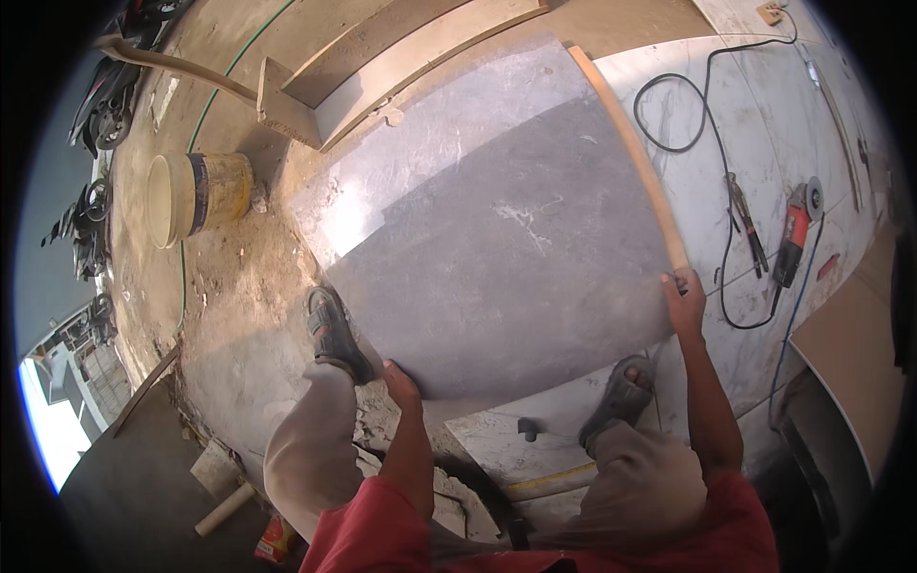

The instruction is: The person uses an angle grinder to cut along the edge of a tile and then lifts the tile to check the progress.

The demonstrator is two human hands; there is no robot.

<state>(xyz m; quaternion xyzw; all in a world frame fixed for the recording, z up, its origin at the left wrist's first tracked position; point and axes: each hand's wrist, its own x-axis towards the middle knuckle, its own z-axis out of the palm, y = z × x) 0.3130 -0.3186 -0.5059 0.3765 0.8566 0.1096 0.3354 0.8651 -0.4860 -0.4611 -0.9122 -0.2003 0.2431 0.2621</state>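
A large grey slab [516, 258] with a smooth, dusty face lies before me, sunlit at its far left. My left hand [401, 387] grips its near left corner, the fingers partly hidden by the edge. Along its right side runs a narrow wooden strip [635, 143]. At the near end of that strip my right hand [685, 304] is closed, thumb and fingers on either side, next to the slab's right corner. My sandalled feet stand close to the slab's near edge, one beside each hand.
White marbled tiles [669, 191] cover the right, bearing an angle grinder [795, 234], pliers [745, 224] and a looped black cable [702, 115]. A stained bucket [201, 196] lies tipped at the left near a wooden frame [334, 76] and a hoe-like handle [181, 67]. Motorbikes stand far left.
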